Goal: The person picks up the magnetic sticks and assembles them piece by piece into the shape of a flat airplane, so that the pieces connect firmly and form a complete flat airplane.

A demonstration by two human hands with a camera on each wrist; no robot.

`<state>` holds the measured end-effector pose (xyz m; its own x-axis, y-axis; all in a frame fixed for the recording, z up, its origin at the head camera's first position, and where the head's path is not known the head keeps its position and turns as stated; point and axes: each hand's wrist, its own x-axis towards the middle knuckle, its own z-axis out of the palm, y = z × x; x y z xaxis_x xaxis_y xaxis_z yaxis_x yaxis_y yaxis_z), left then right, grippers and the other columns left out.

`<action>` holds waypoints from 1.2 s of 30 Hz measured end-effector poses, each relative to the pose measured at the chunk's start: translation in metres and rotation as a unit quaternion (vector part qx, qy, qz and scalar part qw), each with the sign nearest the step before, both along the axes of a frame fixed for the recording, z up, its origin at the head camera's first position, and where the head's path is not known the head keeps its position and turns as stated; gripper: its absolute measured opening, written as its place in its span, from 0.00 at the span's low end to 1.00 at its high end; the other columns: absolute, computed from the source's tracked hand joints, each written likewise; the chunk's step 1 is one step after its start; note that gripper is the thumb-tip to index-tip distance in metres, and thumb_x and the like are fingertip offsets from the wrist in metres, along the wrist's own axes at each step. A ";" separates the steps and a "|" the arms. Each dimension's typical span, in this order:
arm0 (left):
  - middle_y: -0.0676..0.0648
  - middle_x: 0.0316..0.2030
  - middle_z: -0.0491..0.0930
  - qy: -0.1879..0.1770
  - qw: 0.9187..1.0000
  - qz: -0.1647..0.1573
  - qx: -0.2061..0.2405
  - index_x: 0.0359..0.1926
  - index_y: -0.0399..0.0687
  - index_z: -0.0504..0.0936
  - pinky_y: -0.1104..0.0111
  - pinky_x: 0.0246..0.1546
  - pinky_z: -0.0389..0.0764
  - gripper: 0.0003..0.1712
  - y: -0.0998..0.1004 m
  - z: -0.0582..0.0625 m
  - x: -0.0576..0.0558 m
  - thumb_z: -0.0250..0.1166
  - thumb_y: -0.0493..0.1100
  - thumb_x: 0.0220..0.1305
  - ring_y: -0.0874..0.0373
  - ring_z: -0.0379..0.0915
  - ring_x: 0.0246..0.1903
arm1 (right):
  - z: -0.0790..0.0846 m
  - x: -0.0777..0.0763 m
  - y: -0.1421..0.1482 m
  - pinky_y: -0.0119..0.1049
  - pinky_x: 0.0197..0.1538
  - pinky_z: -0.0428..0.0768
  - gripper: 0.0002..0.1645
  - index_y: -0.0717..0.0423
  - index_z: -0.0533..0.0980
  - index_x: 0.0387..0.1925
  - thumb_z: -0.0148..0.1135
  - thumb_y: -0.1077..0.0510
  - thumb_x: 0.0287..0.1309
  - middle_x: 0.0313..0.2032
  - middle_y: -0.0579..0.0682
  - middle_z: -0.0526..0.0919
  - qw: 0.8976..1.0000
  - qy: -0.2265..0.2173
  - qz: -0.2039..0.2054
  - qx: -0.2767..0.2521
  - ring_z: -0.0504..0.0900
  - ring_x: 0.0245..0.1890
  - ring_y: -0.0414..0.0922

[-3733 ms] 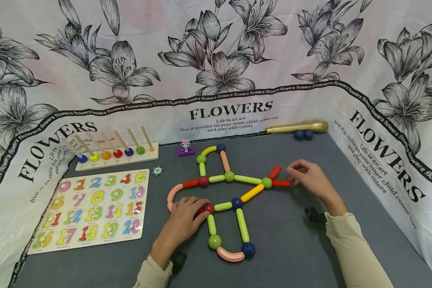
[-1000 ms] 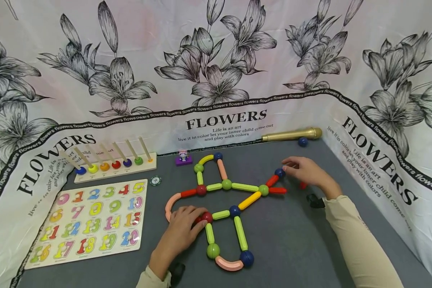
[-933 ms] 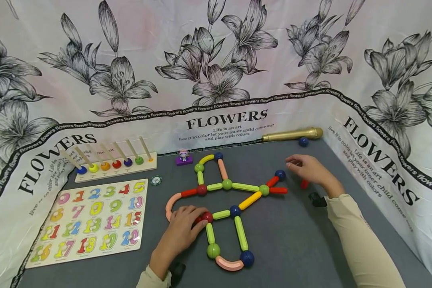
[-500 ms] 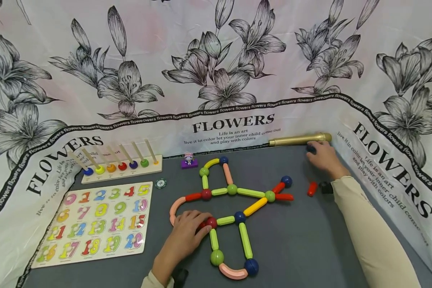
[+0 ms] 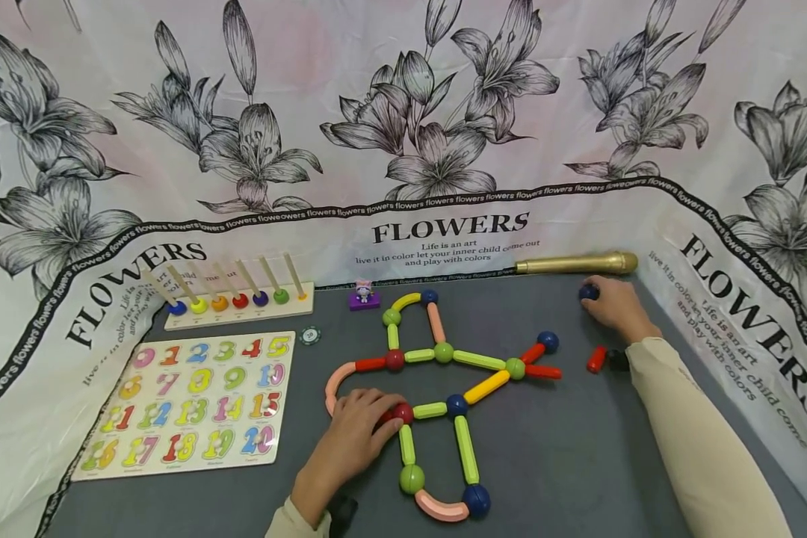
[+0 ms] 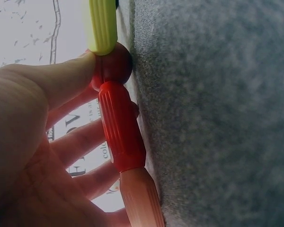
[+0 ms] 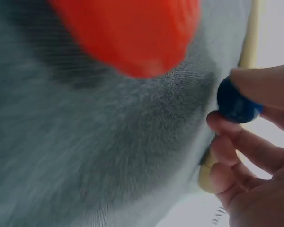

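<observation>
Magnetic rods and balls form a flat linked figure on the dark table. My left hand pinches a red ball at the figure's left, its thumb on the ball and fingers behind the adjoining red rod. At the back right, my right hand pinches a blue ball between thumb and fingertips. A green ball at the figure's right end bears two red rods that fork outward. Another blue ball caps the upper one; the lower red rod ends bare. Nearer my right wrist lies a loose red rod.
Behind the right hand lies a gold microphone along the cloth backdrop. To the left are a number puzzle board and a peg stand with coloured rings. A small figurine and a round chip sit beyond the figure.
A blue ball has been joined to the upper red rod. My right hand has since moved back and right and taken the other blue ball. The left hand keeps its place on the figure.
</observation>
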<state>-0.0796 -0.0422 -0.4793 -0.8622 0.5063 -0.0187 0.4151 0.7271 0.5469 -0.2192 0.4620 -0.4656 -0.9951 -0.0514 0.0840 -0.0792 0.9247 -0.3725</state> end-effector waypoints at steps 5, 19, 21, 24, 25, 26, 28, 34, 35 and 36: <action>0.45 0.55 0.84 0.013 1.000 -0.002 0.005 0.64 0.50 0.85 0.36 0.63 0.68 0.20 0.000 0.000 -0.001 0.68 0.48 0.77 0.38 0.73 0.61 | 0.011 0.028 -0.008 0.63 0.47 0.75 0.22 0.72 0.77 0.59 0.67 0.61 0.71 0.44 0.75 0.83 0.998 0.040 0.007 -0.048 0.80 0.44 0.70; 0.44 0.54 0.85 0.033 0.999 0.009 0.013 0.62 0.50 0.86 0.35 0.62 0.68 0.18 0.002 0.000 -0.001 0.70 0.45 0.76 0.36 0.73 0.61 | 0.034 0.121 -0.053 0.40 0.33 0.74 0.18 0.58 0.83 0.57 0.69 0.52 0.73 0.38 0.51 0.86 0.993 0.021 0.039 -0.107 0.79 0.34 0.47; 0.44 0.54 0.85 0.036 0.999 0.007 0.014 0.62 0.50 0.86 0.35 0.62 0.68 0.18 0.003 -0.001 0.001 0.70 0.45 0.76 0.36 0.73 0.61 | 0.035 0.131 -0.057 0.40 0.33 0.74 0.18 0.57 0.84 0.56 0.69 0.51 0.73 0.37 0.47 0.85 0.993 0.006 0.048 -0.107 0.78 0.34 0.45; 0.45 0.54 0.85 0.039 0.999 0.009 0.017 0.62 0.50 0.86 0.35 0.61 0.69 0.17 0.002 -0.001 0.001 0.70 0.45 0.76 0.36 0.73 0.61 | 0.034 0.136 -0.064 0.39 0.33 0.75 0.18 0.57 0.84 0.57 0.69 0.51 0.74 0.35 0.44 0.83 0.991 -0.024 0.065 -0.115 0.77 0.32 0.43; 0.45 0.54 0.85 0.041 0.999 0.010 0.017 0.62 0.50 0.86 0.35 0.61 0.69 0.17 0.002 -0.001 0.001 0.70 0.45 0.76 0.36 0.73 0.61 | 0.032 0.137 -0.066 0.39 0.33 0.75 0.18 0.57 0.84 0.57 0.69 0.51 0.74 0.36 0.44 0.83 0.990 -0.033 0.072 -0.115 0.77 0.32 0.42; 0.45 0.54 0.85 0.041 0.999 0.011 0.017 0.62 0.50 0.86 0.35 0.61 0.69 0.17 0.002 -0.001 0.002 0.70 0.45 0.76 0.36 0.73 0.61 | 0.031 0.138 -0.068 0.39 0.34 0.76 0.18 0.57 0.84 0.56 0.69 0.51 0.73 0.35 0.43 0.83 0.989 -0.041 0.078 -0.116 0.77 0.32 0.42; 0.45 0.53 0.85 0.038 0.999 0.011 0.018 0.62 0.50 0.86 0.35 0.61 0.69 0.17 0.003 -0.002 0.002 0.70 0.45 0.75 0.36 0.73 0.61 | 0.027 0.140 -0.069 0.38 0.35 0.77 0.18 0.57 0.84 0.56 0.70 0.52 0.73 0.35 0.43 0.83 0.988 -0.054 0.087 -0.113 0.78 0.32 0.41; 0.44 0.54 0.85 0.032 0.999 0.009 0.017 0.62 0.49 0.86 0.35 0.62 0.68 0.17 0.005 -0.001 0.002 0.70 0.45 0.76 0.36 0.73 0.61 | 0.018 0.145 -0.066 0.40 0.36 0.77 0.19 0.60 0.84 0.56 0.71 0.53 0.72 0.36 0.43 0.83 0.989 -0.064 0.090 -0.101 0.78 0.33 0.39; 0.44 0.54 0.85 0.032 0.999 0.009 0.016 0.62 0.49 0.86 0.35 0.62 0.68 0.17 0.006 -0.001 0.002 0.70 0.45 0.76 0.36 0.73 0.61 | 0.017 0.145 -0.065 0.40 0.36 0.77 0.19 0.60 0.83 0.56 0.71 0.53 0.71 0.35 0.43 0.83 0.989 -0.064 0.090 -0.101 0.78 0.32 0.40; 0.44 0.54 0.85 0.033 0.999 0.009 0.017 0.62 0.49 0.86 0.35 0.62 0.68 0.17 0.006 -0.001 0.002 0.70 0.45 0.76 0.36 0.73 0.61 | 0.016 0.146 -0.064 0.40 0.35 0.76 0.19 0.61 0.83 0.56 0.71 0.53 0.71 0.35 0.43 0.83 0.989 -0.065 0.091 -0.101 0.77 0.32 0.39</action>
